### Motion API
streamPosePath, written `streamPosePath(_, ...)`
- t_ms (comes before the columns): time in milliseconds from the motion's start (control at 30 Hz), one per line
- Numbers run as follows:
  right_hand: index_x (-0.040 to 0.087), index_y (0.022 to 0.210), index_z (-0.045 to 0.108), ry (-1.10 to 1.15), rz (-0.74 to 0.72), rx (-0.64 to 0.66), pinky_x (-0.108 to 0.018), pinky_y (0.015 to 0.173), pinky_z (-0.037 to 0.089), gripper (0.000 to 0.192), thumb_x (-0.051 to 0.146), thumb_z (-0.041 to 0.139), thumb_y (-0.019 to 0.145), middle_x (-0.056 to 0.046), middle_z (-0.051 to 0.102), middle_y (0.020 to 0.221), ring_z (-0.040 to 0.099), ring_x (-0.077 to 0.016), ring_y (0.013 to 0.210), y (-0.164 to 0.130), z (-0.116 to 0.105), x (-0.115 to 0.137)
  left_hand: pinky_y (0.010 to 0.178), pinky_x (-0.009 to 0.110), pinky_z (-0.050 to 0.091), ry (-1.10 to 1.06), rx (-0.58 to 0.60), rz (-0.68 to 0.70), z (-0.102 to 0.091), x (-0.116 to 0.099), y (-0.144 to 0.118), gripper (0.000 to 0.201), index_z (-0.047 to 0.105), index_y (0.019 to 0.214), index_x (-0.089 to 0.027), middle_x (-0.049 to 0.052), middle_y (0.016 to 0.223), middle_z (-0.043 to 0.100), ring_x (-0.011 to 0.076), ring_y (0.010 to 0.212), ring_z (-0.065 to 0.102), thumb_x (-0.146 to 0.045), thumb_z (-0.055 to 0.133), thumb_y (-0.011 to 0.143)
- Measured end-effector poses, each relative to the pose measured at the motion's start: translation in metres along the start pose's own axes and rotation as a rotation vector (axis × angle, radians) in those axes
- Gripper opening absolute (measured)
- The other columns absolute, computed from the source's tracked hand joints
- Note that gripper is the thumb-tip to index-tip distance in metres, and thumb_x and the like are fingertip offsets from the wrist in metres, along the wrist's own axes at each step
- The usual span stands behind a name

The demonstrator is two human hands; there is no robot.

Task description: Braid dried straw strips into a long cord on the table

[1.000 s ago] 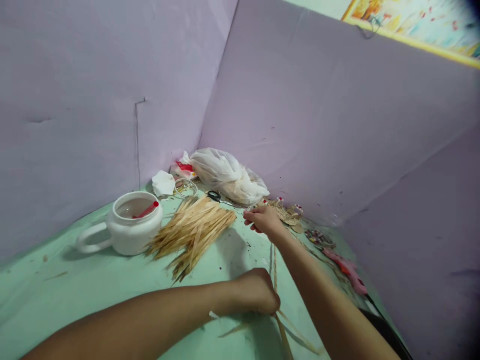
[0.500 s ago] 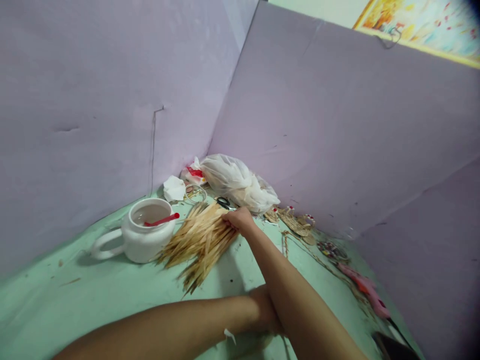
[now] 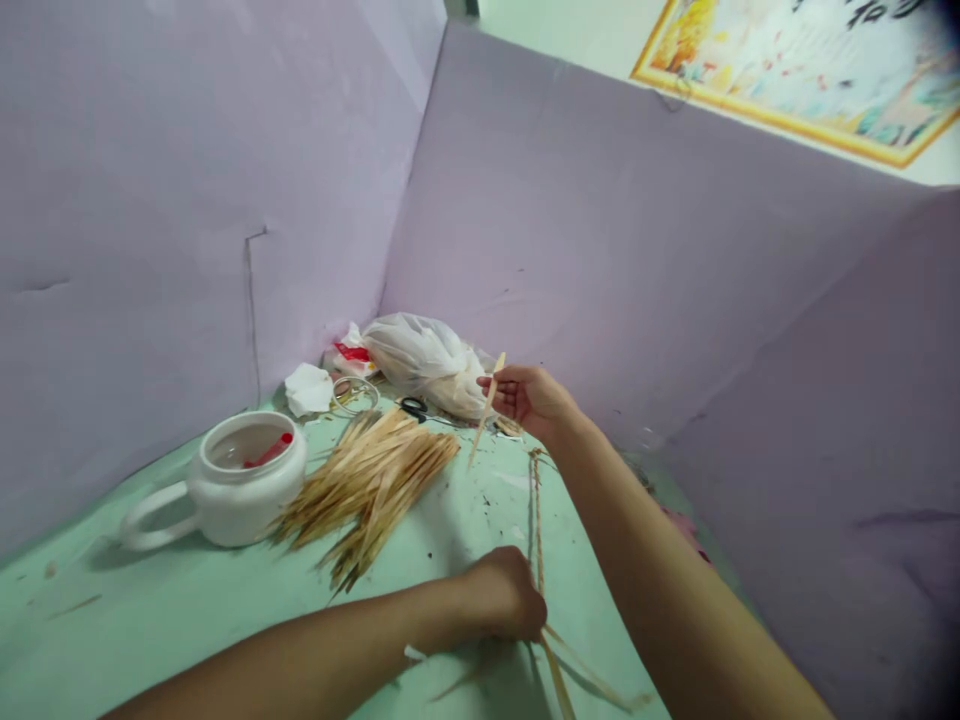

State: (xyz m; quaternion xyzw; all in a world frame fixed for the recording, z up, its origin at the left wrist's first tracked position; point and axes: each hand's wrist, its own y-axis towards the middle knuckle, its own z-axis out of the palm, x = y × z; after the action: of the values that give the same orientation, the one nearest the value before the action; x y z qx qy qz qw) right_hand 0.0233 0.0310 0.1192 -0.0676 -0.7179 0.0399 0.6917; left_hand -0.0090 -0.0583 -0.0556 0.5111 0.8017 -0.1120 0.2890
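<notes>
My right hand (image 3: pixel 525 397) is raised over the table, thumb and fingers pinched on one pale dried straw strip (image 3: pixel 486 412). Lower down, my left hand (image 3: pixel 506 593) is closed around a thin twisted straw cord (image 3: pixel 538 520). The cord runs away from me beyond the fist, and loose flat strands (image 3: pixel 556 675) trail out on the near side. Left of both hands lies a fanned bundle of dried straw strips (image 3: pixel 375 480). Black-handled scissors (image 3: pixel 414 408) rest just behind the bundle, partly hidden.
A white mug (image 3: pixel 247 490) with a red stick (image 3: pixel 268 450) in it stands at the left. Behind are a crumpled white tissue (image 3: pixel 308 389), a clear ring (image 3: pixel 355 396) and a white plastic bag (image 3: pixel 427 360). Purple walls (image 3: pixel 600 250) close in the table's far edges.
My right hand has left the straw bundle and moved right and up with one strip. My left hand, earlier partly behind the right forearm, now shows with the cord. The view has shifted right.
</notes>
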Motion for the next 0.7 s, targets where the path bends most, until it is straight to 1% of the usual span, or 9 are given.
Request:
streamPosePath(67,0.013,0.060,0.050,0.027,0.015,0.024,-0.017,0.045,0.043,0.003,0.011,0.052,0.061,-0.002,0.057,0.052,0.049,-0.0069,0.044,-0.020,-0.022,0.004,0.045,0.021,0.029,-0.174,-0.024,-0.142,-0.010,-0.010,-0.008,0.018,0.044,0.037,-0.013,-0.002,0.035,0.038,0.0093,0.044,0.040,-0.003,0.052,0.050)
streamPosePath(133,0.014,0.062,0.051,-0.001,-0.004,0.041,-0.016,0.043,0.040,0.006,0.011,0.054,0.058,0.000,0.057,0.053,0.048,-0.0064,0.043,-0.045,-0.047,-0.003,0.042,0.020,0.028,-0.292,-0.044,-0.262,-0.019,-0.020,-0.015,0.010,0.054,0.049,-0.011,-0.003,0.039,0.041,0.0081,0.042,0.038,-0.007,0.046,0.055)
streamPosePath(200,0.015,0.069,0.053,-0.100,-0.028,0.014,-0.015,0.041,0.036,0.015,0.011,0.057,0.056,0.002,0.058,0.053,0.046,-0.0059,0.042,-0.072,-0.069,-0.020,0.039,0.020,0.025,-0.531,-0.020,-0.473,-0.026,-0.027,-0.021,0.010,0.056,0.053,-0.010,-0.003,0.041,0.042,0.0078,0.040,0.035,-0.008,0.046,0.052)
streamPosePath(233,0.016,0.072,0.054,-0.176,-0.020,-0.011,-0.015,0.040,0.035,0.019,0.010,0.058,0.055,0.003,0.057,0.053,0.045,-0.0058,0.041,-0.085,-0.078,-0.032,0.039,0.020,0.024,-0.595,-0.030,-0.503,-0.028,-0.029,-0.023,0.009,0.056,0.052,-0.010,-0.003,0.040,0.041,0.0071,0.040,0.033,-0.008,0.047,0.049)
streamPosePath(300,0.015,0.071,0.055,-0.341,0.037,-0.014,-0.016,0.040,0.033,0.016,0.013,0.058,0.056,0.003,0.055,0.050,0.043,-0.0059,0.040,-0.110,-0.093,-0.061,0.039,0.020,0.022,-0.700,-0.030,-0.496,-0.031,-0.031,-0.024,0.009,0.054,0.047,-0.011,-0.004,0.037,0.037,0.0061,0.038,0.030,-0.009,0.045,0.048)
streamPosePath(367,0.014,0.066,0.055,-0.453,0.072,0.058,-0.018,0.042,0.032,0.008,0.022,0.056,0.063,0.002,0.052,0.049,0.042,-0.0061,0.041,-0.130,-0.104,-0.092,0.039,0.020,0.022,-0.751,-0.028,-0.472,-0.032,-0.032,-0.024,0.009,0.052,0.045,-0.011,-0.005,0.034,0.034,0.0059,0.037,0.028,-0.011,0.044,0.050)
streamPosePath(467,0.013,0.060,0.054,-0.517,0.076,0.109,-0.018,0.042,0.029,0.022,0.032,0.050,0.072,0.003,0.046,0.047,0.038,-0.0057,0.042,-0.148,-0.115,-0.126,0.039,0.021,0.020,-0.751,0.002,-0.502,-0.033,-0.034,-0.024,0.009,0.050,0.045,-0.012,-0.005,0.035,0.034,0.0054,0.037,0.026,-0.016,0.045,0.052)
streamPosePath(567,0.013,0.062,0.055,-0.526,0.054,0.089,-0.018,0.042,0.027,0.023,0.033,0.050,0.073,0.002,0.047,0.050,0.037,-0.0063,0.045,-0.154,-0.123,-0.139,0.038,0.021,0.017,-0.738,0.039,-0.548,-0.034,-0.037,-0.024,0.012,0.048,0.045,-0.013,-0.006,0.035,0.033,0.0048,0.036,0.023,-0.020,0.046,0.055)
streamPosePath(700,0.014,0.066,0.060,-0.562,0.027,0.095,-0.018,0.042,0.026,0.019,0.030,0.051,0.070,0.002,0.048,0.051,0.035,-0.0069,0.046,-0.154,-0.121,-0.138,0.039,0.021,0.017,-0.742,0.066,-0.565,-0.037,-0.040,-0.023,0.015,0.047,0.046,-0.013,-0.006,0.036,0.034,0.0044,0.036,0.024,-0.023,0.048,0.057)
